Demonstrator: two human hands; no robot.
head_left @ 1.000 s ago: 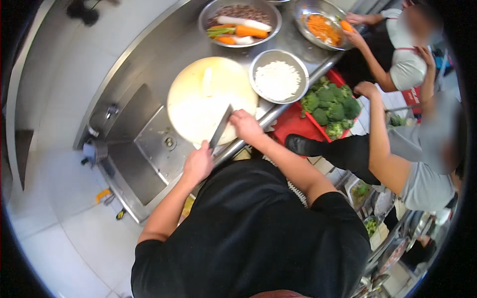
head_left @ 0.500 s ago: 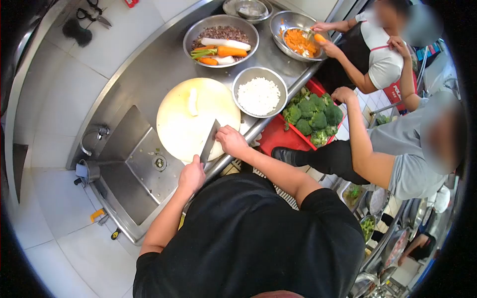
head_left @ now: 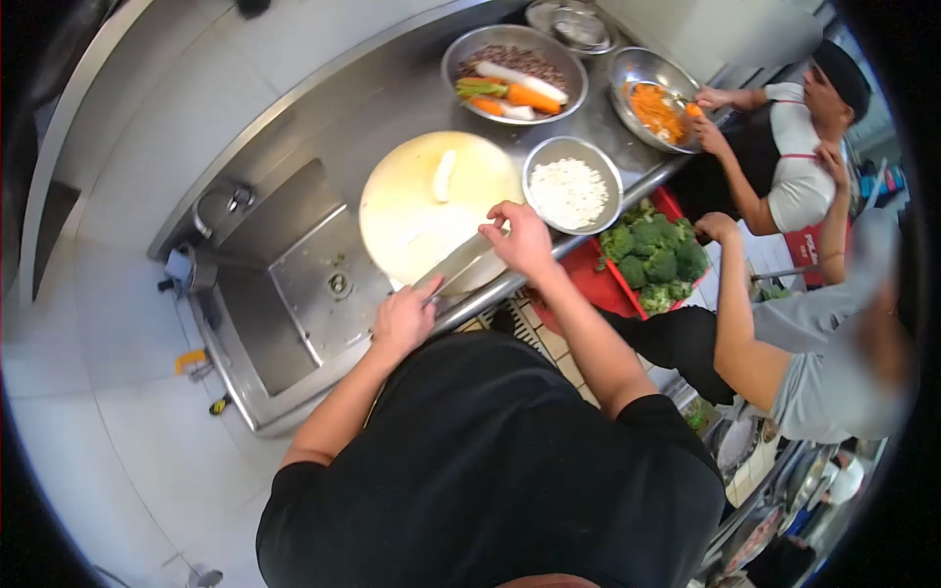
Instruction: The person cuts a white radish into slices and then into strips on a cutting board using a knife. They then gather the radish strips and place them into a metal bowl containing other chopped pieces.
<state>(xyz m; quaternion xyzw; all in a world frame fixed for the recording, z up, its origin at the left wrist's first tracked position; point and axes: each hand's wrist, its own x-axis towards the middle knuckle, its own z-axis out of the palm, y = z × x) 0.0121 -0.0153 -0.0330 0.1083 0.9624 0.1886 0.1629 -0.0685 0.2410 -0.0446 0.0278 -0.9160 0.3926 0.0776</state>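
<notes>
My left hand is wrapped round the handle of a knife, at the near edge of a round pale cutting board. The wide blade slants up to the right, its flat side turned partly upward. At the far end of the blade my right hand has its fingers bent and closed on the metal; the fingertips are partly hidden. A peeled white piece of radish lies on the far half of the board. Right of the board stands a steel bowl of small white diced pieces.
A sink with a tap is on the left. Behind the board, a bowl holds carrots and white radishes. A co-worker handles a carrot over a bowl of orange shreds. Broccoli fills a red crate; another person sits nearby.
The knife has turned from upright to slanting, its flat side now showing more. My right hand has moved onto the blade's far end. The view has shifted, so the counter appears further right.
</notes>
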